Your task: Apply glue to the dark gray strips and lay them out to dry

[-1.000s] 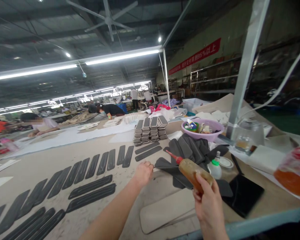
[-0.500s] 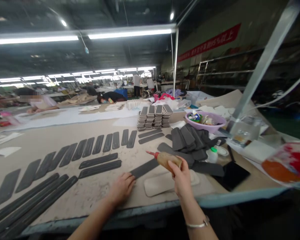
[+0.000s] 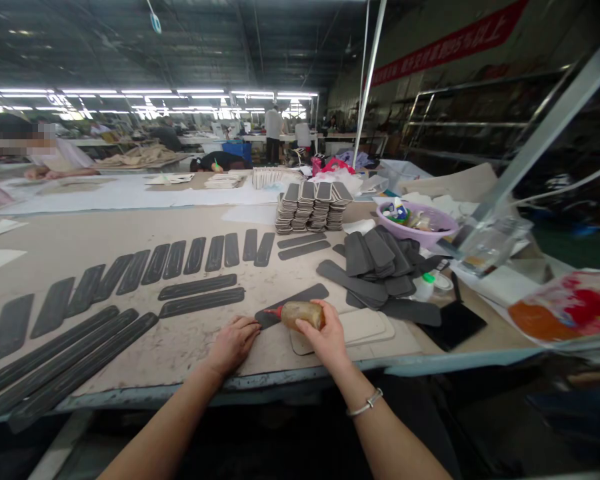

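My right hand (image 3: 327, 337) is wrapped round a brownish glue bottle (image 3: 300, 315). Tilted almost flat, the bottle points its red nozzle left, over the near end of a dark grey strip (image 3: 300, 299). At that same end, my left hand (image 3: 234, 343) holds the strip against the table with bent fingertips; the thumb is partly hidden. Beneath and beside the bottle lie pale rounded panels (image 3: 363, 325). Left of my hands, two dark strips (image 3: 203, 302) with shiny lines along them lie side by side.
A row of dark pieces (image 3: 145, 270) curves across the table (image 3: 130, 363). Stacked panels (image 3: 313, 210), a dark heap (image 3: 380, 257), a purple basin (image 3: 420, 233) and a green-capped bottle (image 3: 424, 287) stand farther right. A metal post (image 3: 545, 147) rises at right. People work behind.
The glue bottle has come left and down, its nozzle now over the strip's near end. My left hand stays at the strip's end. The view has tipped downward.
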Action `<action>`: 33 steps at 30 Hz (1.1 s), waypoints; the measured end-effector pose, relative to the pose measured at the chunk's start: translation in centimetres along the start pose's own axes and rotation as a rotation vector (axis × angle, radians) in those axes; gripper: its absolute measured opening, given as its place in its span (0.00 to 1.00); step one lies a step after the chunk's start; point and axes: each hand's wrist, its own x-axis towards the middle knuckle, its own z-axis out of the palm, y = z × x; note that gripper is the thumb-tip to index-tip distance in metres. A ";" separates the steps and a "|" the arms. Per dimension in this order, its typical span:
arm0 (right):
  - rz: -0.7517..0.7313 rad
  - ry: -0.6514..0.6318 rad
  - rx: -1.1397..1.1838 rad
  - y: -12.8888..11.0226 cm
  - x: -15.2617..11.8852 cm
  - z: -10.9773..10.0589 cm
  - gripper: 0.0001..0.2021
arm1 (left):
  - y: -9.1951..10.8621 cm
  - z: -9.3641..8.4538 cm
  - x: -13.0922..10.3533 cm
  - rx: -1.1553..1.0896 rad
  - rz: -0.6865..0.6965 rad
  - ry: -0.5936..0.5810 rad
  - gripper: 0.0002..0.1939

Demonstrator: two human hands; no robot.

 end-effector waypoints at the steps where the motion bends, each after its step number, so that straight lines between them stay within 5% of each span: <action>1: -0.017 -0.014 -0.028 0.0 -0.1 0.2 0.21 | 0.0 0.1 0.2 -0.010 -0.003 0.003 0.16; 13: -0.075 -0.069 -0.138 0.3 -0.3 1.5 0.19 | -0.1 0.1 0.2 -0.009 -0.004 0.015 0.15; 25: 0.011 0.232 -0.332 2.6 2.5 -3.5 0.20 | -0.5 0.4 0.3 -0.006 -0.024 0.035 0.15; 33: 0.059 0.378 -0.399 3.0 3.6 -4.6 0.21 | -0.5 0.4 0.3 -0.015 -0.031 0.038 0.15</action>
